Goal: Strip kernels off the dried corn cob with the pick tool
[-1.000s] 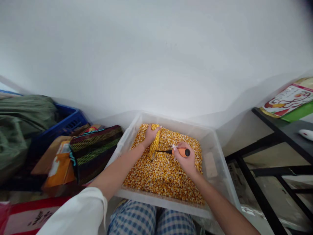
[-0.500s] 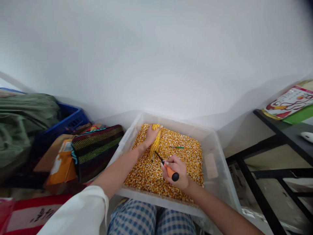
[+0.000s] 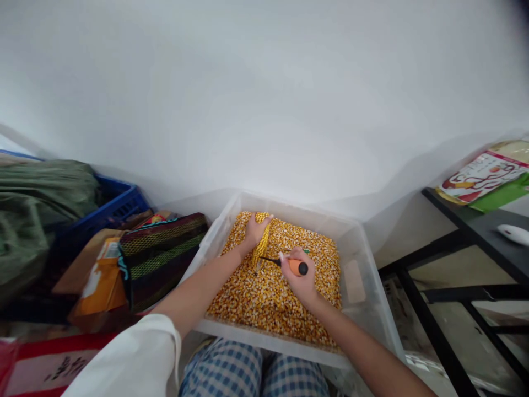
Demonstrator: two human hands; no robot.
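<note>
A clear plastic tub [image 3: 359, 242] full of loose yellow corn kernels [image 3: 268, 298] rests over my lap. My left hand [image 3: 253, 232] is closed round a corn cob [image 3: 262, 241] that stands tilted in the kernels. My right hand [image 3: 298, 275] grips an orange-handled screwdriver [image 3: 294, 266]. Its dark shaft points left and its tip touches the lower part of the cob. A small green stick [image 3: 306, 251] peeks out just behind my right hand.
A dark mesh bag [image 3: 159, 256], an orange packet [image 3: 99, 281] and a blue crate [image 3: 111, 207] with green cloth [image 3: 37, 204] crowd the left. A black metal shelf [image 3: 467, 231] with a printed bag [image 3: 483, 173] stands at right. A white wall rises behind.
My right hand swung the screwdriver from level beside the cob down toward me, then back up, so its tip is again at the cob's lower part. My left hand stayed on the cob.
</note>
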